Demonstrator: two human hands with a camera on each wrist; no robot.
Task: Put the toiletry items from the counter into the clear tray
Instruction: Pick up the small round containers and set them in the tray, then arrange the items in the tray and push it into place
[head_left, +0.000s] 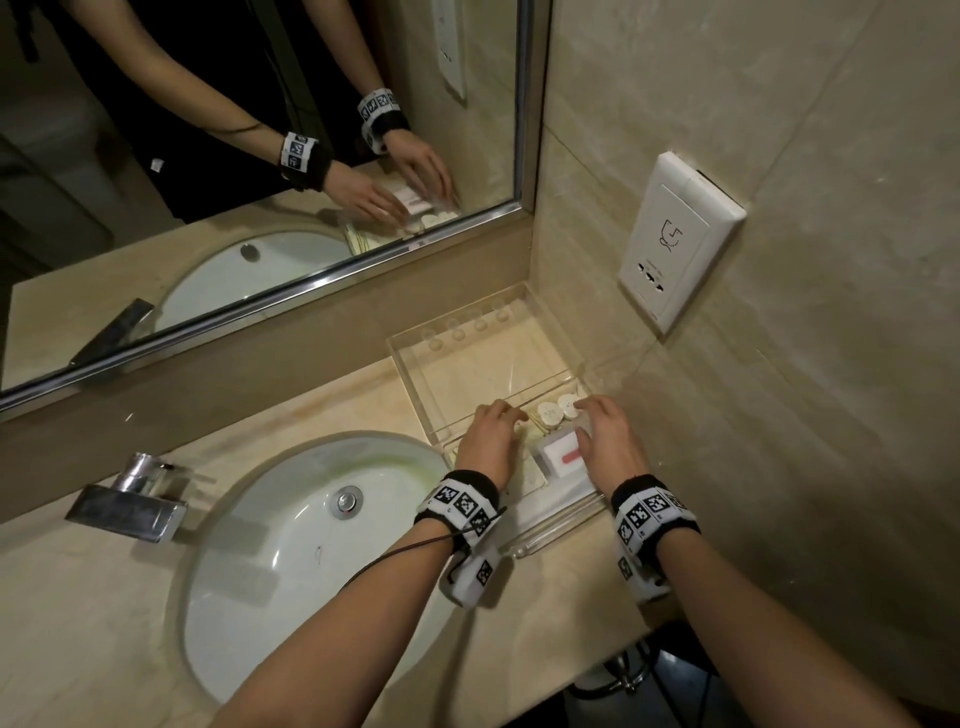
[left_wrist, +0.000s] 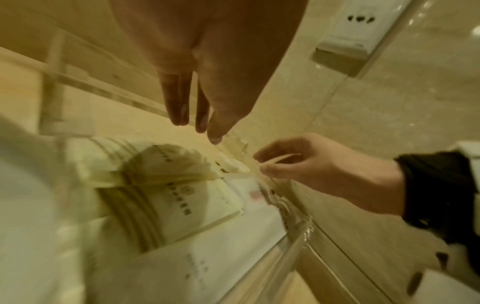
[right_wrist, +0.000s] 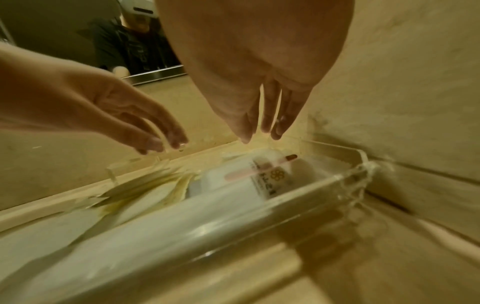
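A clear tray (head_left: 561, 525) sits on the counter in the corner by the wall, its clear lid (head_left: 467, 358) tilted up behind it. Inside lie a white box with a pink stripe (head_left: 563, 457) (right_wrist: 246, 179), two round white caps (head_left: 548, 413) and cream paper packets (left_wrist: 168, 185). My left hand (head_left: 498, 421) (left_wrist: 197, 123) hovers over the packets with straight fingers pointing down. My right hand (head_left: 597, 421) (right_wrist: 259, 127) hangs over the white box, fingers relaxed. Both sets of fingertips are near the lid's lower edge; I cannot tell if they touch it. Neither hand holds anything.
A white oval sink (head_left: 291, 545) with a chrome faucet (head_left: 127, 499) lies left of the tray. A mirror (head_left: 260, 156) runs along the back wall. A white wall socket (head_left: 680, 239) sits on the right wall above the tray. Beige counter (head_left: 78, 623) lies at the front left.
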